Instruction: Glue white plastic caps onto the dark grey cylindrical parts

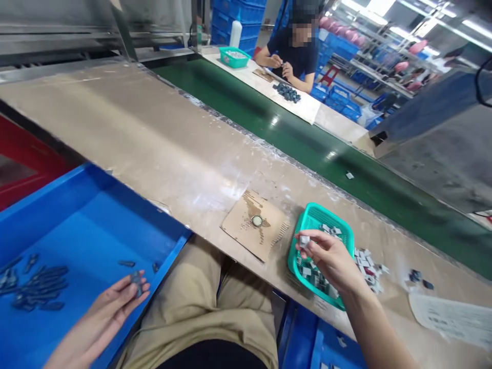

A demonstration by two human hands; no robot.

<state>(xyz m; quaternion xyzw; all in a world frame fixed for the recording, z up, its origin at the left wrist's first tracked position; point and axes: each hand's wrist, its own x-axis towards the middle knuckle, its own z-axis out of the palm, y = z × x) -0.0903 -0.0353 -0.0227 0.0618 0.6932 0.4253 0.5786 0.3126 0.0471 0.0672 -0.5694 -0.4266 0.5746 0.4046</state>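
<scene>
My left hand (115,302) is over the blue bin (126,220) at the left, its fingers closed on a small dark grey plastic part (136,281). Several similar dark parts (42,287) lie on the bin's floor. At the right, my right hand (330,256) pinches a small white square piece (304,241) between thumb and fingers, above the green basket (349,230). White and dark small pieces lie inside that basket, partly hidden by the hand. Between my hands, a small round cap-like dish (257,221) sits on a stained cardboard sheet (240,225).
White pieces (369,269) and dark parts (415,275) lie right of the basket near a paper sheet (453,318). Beyond the table runs a green conveyor belt (238,107) carrying one white piece (349,175). A person (295,56) sits across it, handling something small.
</scene>
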